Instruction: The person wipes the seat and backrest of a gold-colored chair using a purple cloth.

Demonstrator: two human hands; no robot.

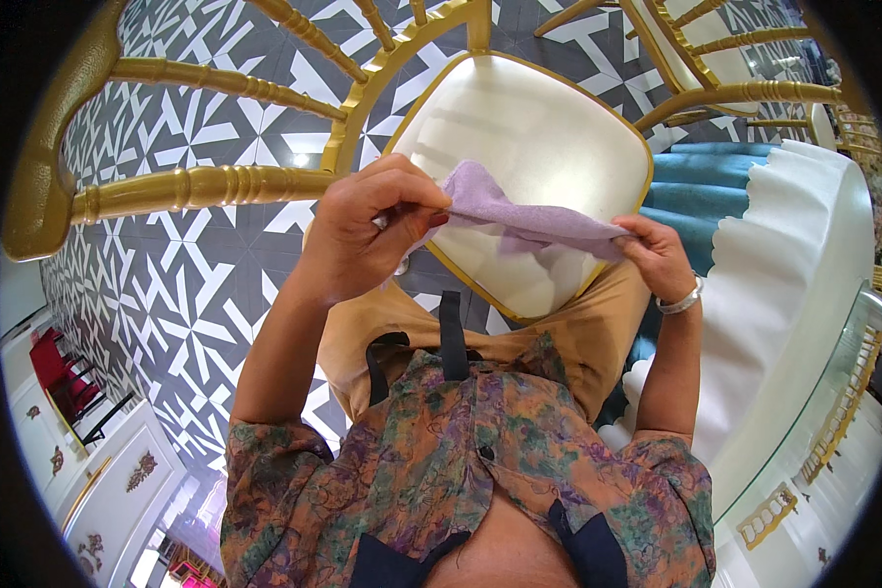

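Observation:
A lilac cloth (529,220) is stretched between my two hands, its lower folds hanging loose. My left hand (378,220) pinches one end between thumb and fingers. At the opposite end, my right hand (654,250), with a pale bracelet at the wrist, grips a corner. Below the cloth is the white padded seat (529,132) of a gold chair, edged in gold trim. Whether the cloth touches the seat I cannot tell. The chair's gold spindled backrest (213,184) extends to the left, near my left hand.
A round table with a scalloped white cloth (764,309) over teal drapery (698,184) stands at my right. More gold chairs (713,95) are at the upper right. White panelled furniture (132,492) is at the lower left. Patterned tiles (191,287) cover the floor.

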